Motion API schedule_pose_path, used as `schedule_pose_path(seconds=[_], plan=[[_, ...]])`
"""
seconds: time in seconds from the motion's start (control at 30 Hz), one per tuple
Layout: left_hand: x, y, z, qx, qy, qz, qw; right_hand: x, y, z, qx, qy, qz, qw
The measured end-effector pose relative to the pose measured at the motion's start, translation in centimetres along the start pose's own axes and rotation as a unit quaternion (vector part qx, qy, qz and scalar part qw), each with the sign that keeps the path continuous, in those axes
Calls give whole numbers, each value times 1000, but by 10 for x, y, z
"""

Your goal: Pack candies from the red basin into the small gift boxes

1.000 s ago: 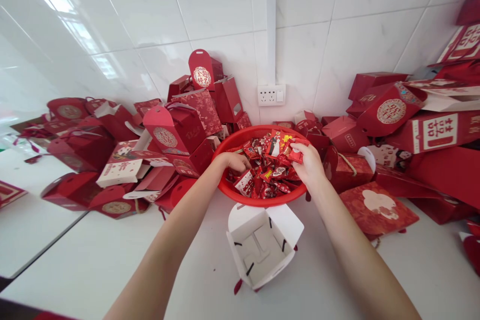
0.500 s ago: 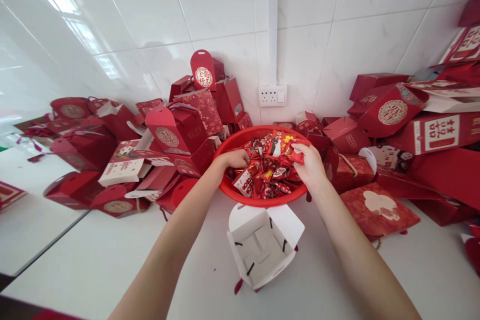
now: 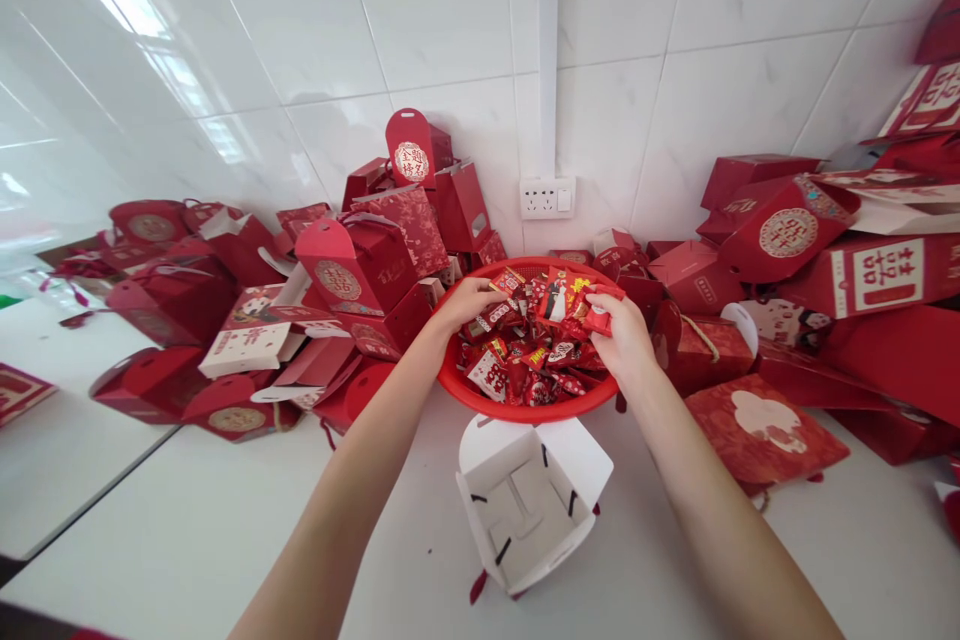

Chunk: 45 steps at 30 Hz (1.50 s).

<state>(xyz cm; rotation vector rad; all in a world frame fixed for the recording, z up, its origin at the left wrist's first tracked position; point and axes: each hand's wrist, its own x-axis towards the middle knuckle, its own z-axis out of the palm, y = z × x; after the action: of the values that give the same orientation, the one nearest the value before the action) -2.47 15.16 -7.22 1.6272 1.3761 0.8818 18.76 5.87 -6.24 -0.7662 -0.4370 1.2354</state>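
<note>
A red plastic basket (image 3: 529,413) holds many wrapped candies (image 3: 525,355) in red, white and yellow wrappers. Over its left side, my left hand (image 3: 469,305) has its fingertips closed on a small red-and-yellow candy packet (image 3: 510,282). My right hand (image 3: 622,332) is at the basket's right side, gripping red candy packets (image 3: 602,306) between thumb and fingers. Beside these lies a larger red packet (image 3: 559,295) with a printed couple. In front of the basket stands an open box (image 3: 525,510) with white inner walls, nothing inside it and its flaps spread.
Red gift boxes (image 3: 360,265) are piled left of the basket, against the tiled wall. More red boxes (image 3: 787,230) crowd the right side, with a patterned box (image 3: 761,430) near my right forearm. A socket (image 3: 547,198) sits on the wall behind the basket.
My left hand has risen slightly from among the candies, its fingers now stretched to a packet. My right hand stays at the basket's right side with its red packets. The view has shifted slightly.
</note>
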Motion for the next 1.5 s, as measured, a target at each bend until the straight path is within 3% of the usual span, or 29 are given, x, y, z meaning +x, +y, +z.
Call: schedule_pose_path(seconds=[0.37, 0.47, 0.5, 0.57, 0.63, 0.7, 1.07, 1.5], plan=[[-3, 4, 4, 184, 87, 35, 978, 5, 4, -6, 2, -25, -8, 1000], [-10, 15, 10, 244, 102, 121, 957, 4, 1, -3, 16, 19, -9, 1000], [-12, 20, 14, 278, 77, 151, 946, 3, 0, -2, 24, 41, -10, 999], [-16, 27, 24, 354, -28, 165, 920, 1, -3, 0, 34, 75, -7, 997], [-18, 31, 35, 404, -139, 123, 896, -1, -5, 1, 34, 88, -5, 996], [-16, 31, 44, 422, -191, 93, 881, -1, -5, 2, 32, 84, -7, 996], [2, 19, 54, 405, -289, 36, 867, 4, 0, -3, 23, 59, -25, 998], [8, 14, 45, 290, -370, 50, 881, 9, 5, -8, 25, 55, -35, 998]])
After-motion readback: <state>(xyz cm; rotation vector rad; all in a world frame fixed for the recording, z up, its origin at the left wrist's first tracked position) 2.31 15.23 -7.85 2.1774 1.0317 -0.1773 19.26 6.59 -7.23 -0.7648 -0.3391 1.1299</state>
